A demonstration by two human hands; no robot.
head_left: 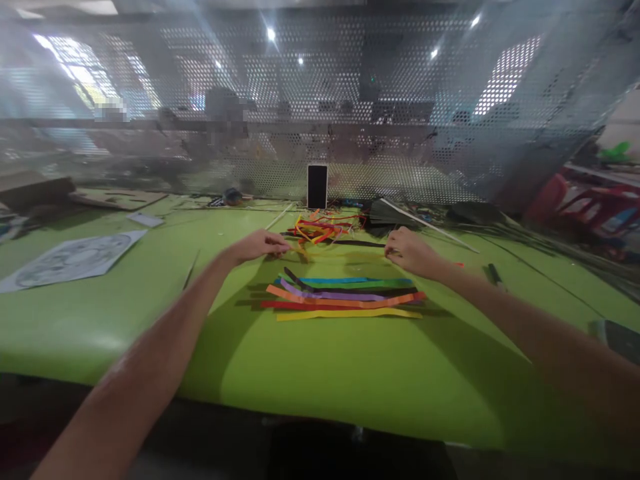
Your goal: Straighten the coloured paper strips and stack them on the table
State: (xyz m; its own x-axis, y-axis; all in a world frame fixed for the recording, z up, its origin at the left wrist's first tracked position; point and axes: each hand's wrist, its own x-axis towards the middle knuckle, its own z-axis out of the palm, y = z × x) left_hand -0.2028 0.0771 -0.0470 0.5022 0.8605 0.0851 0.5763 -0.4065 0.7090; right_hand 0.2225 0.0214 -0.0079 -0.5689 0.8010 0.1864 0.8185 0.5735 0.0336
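Hands (263,245) hold blurred yellow strip (353,256) between them, long axis left-right.

Left arm (167,333) and right arm (505,303) are bare, both stretched way out front. Left grip (264,245) is kinda pinched; right grip (409,252), well apart from it, has fingers curled in too.

The only view looks from the wearer's head, above the near edge of the counter (320,380), facing forward and down its depth to the perforated screen (315,143) behind the far edge. The left hand (269,245) and right hand (409,253) sit at arm's length, beyond the counter's near edge, around mid-frame.
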